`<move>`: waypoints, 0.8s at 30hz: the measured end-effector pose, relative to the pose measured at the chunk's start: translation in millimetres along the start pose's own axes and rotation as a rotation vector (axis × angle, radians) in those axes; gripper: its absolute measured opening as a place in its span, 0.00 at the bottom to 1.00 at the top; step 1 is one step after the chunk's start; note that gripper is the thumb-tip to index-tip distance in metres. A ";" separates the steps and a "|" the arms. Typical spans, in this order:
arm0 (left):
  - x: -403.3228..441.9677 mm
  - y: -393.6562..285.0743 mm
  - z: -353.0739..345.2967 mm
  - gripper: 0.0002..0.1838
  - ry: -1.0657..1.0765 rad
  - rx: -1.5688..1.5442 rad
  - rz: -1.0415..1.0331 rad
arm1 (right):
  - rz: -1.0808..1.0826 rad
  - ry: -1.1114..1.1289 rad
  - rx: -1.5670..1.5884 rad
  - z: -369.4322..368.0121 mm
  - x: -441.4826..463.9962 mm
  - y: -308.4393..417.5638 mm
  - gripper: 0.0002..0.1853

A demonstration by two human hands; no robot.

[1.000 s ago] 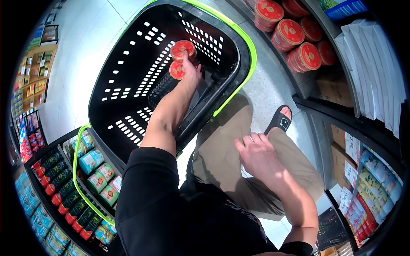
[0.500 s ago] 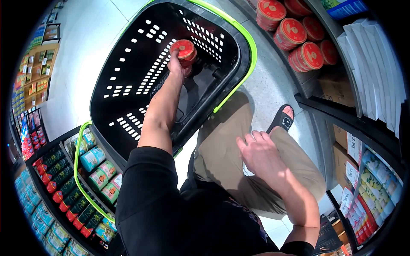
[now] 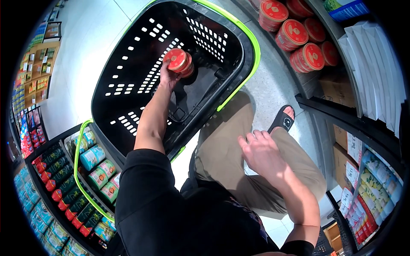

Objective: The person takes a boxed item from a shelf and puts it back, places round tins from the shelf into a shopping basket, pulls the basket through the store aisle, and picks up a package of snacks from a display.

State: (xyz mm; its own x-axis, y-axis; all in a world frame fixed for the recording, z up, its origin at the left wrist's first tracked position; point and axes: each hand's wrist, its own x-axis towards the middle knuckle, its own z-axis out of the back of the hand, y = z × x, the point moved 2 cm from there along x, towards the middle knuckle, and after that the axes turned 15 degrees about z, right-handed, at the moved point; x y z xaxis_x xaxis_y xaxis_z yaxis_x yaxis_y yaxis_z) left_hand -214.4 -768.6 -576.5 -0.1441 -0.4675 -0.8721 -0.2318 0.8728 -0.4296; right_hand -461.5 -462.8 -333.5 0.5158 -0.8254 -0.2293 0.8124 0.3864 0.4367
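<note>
Inside the black basket [image 3: 128,47] with bright green handles, my left hand [image 3: 169,77] is closed around a round red-lidded container [image 3: 175,59]. More red containers [image 3: 187,68] show just behind it, partly hidden, so I cannot tell whether they are one stack. My right hand [image 3: 261,154] rests on my knee over the tan trousers [image 3: 226,141], its fingers loosely spread and holding nothing.
Red round containers [image 3: 294,32] are stacked on the shelf at upper right, near white folded sheets [image 3: 371,68]. A shelf of teal and green packs [image 3: 100,175] stands at lower left. My sandalled foot [image 3: 283,119] is on the floor right of the basket.
My left hand has shifted from the right side of the red containers to their left side. It has drawn a red one left and toward me. My right hand has barely moved.
</note>
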 end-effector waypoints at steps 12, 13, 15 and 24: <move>1.5 13.6 27.8 0.34 -0.036 -0.104 -0.032 | 0.015 -0.073 -0.050 2.9 -0.8 3.6 0.15; 0.6 15.3 24.0 0.34 -0.036 -0.104 -0.031 | 0.017 -0.069 -0.051 3.0 -0.9 3.3 0.15; -1.1 16.2 22.0 0.33 -0.214 -0.010 -0.108 | 0.023 -0.064 -0.053 3.0 -0.8 3.6 0.15; -8.1 20.2 0.3 0.43 -0.092 0.085 -0.012 | 0.020 -0.026 -0.063 2.5 -2.3 6.6 0.21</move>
State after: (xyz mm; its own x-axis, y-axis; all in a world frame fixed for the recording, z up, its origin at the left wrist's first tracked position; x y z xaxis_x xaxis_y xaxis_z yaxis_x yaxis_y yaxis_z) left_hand -217.7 -747.2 -578.2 -0.0521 -0.4662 -0.8831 -0.1497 0.8780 -0.4547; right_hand -458.0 -459.3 -327.9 0.5252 -0.8276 -0.1981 0.8181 0.4270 0.3852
